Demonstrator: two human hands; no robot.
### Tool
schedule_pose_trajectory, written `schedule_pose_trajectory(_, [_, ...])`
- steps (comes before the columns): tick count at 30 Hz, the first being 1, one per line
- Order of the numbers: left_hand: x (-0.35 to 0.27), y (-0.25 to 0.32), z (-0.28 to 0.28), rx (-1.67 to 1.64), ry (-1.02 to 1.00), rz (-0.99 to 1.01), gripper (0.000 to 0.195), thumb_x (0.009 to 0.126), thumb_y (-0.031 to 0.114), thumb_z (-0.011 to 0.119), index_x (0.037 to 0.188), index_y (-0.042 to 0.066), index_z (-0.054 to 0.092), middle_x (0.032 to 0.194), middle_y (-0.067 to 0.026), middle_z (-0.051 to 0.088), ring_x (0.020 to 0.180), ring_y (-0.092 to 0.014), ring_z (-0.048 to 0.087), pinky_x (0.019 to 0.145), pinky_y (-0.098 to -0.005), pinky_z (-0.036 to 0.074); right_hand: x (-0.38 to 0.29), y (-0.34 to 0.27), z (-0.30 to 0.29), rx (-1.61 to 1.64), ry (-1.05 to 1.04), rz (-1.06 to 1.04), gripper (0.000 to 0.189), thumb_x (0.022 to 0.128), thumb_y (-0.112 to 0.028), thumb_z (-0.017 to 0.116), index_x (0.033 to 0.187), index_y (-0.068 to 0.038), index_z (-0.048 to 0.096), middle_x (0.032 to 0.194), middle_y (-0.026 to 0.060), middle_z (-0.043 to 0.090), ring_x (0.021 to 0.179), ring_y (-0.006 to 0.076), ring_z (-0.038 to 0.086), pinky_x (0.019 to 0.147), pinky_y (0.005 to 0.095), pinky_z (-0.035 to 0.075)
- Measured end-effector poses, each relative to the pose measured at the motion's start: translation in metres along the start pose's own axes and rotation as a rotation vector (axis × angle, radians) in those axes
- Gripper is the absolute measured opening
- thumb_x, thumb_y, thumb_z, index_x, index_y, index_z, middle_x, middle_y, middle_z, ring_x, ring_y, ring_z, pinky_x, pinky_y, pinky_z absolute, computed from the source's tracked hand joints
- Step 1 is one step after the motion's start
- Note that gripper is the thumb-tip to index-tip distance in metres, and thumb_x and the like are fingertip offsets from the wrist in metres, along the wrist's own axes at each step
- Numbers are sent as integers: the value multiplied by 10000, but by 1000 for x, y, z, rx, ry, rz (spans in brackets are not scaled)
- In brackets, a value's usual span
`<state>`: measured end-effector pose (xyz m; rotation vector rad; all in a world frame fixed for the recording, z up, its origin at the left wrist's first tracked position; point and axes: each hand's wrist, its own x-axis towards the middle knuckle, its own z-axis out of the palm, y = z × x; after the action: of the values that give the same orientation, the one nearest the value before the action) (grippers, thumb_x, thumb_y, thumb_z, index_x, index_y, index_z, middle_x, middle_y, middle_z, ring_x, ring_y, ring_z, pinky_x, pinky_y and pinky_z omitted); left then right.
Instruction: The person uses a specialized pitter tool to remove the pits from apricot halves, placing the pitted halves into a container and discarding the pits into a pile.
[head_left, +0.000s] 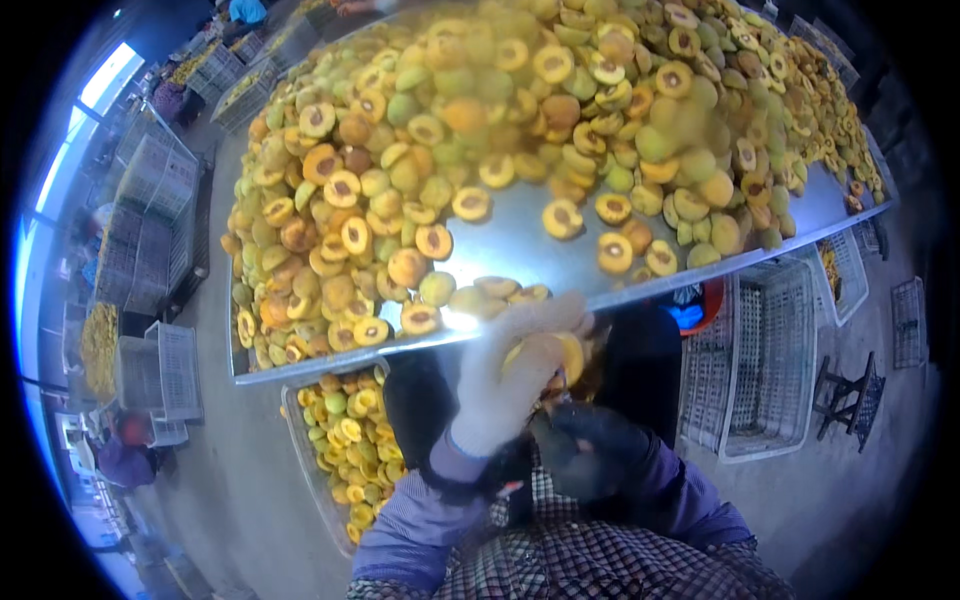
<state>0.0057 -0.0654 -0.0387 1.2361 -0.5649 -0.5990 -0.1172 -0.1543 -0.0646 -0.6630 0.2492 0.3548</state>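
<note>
Below the near edge of a metal table (517, 247), my left hand (506, 375) in a white glove is closed around a cut yellow peach half (571, 358). Close beneath it, my right hand (589, 442) wears a dark glove and grips a small tool whose thin metal part (556, 379) reaches the fruit; blur and the glove hide its kind. Halved peaches (342, 188), many with brown pits or pit hollows showing, are heaped over the table. A few halves lie along the near edge beside my left hand.
At the lower left, a plastic crate (307, 457) holds pitted halves. Large white crates (772, 360), a red basin (709, 304) and a dark folding stool (851, 397) are on the right. Stacked crates (161, 176) and a person in purple (127, 454) are at left.
</note>
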Motion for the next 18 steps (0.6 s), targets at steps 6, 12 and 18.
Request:
schedule_pose_trajectory(6, [6, -1, -12, 234, -173, 54, 282, 906, 93, 584, 1144, -59, 579, 1099, -135, 652, 1026, -201, 625, 926, -312, 470, 1, 1, -12, 83, -70, 35, 368, 988, -375, 421, 795, -69, 492, 476, -5, 400, 329, 92, 351, 316, 243, 287])
schedule_pose_trajectory(12, [3, 14, -5, 108, -76, -122, 302, 927, 135, 559, 1150, -68, 570, 1073, -158, 654, 991, -217, 636, 863, -300, 501, 2, 2, -20, 390, -136, 233, 387, 985, -375, 424, 771, -61, 495, 482, 10, 430, 326, 104, 363, 318, 250, 299])
schedule_pose_trajectory(18, [-4, -8, 11, -277, 113, -65, 372, 960, 220, 508, 1222, -43, 514, 1106, -202, 632, 866, -263, 652, 764, -334, 543, 0, 3, -19, 414, -21, 210, 361, 974, -359, 457, 775, -63, 507, 536, 21, 473, 389, 114, 412, 379, 256, 342])
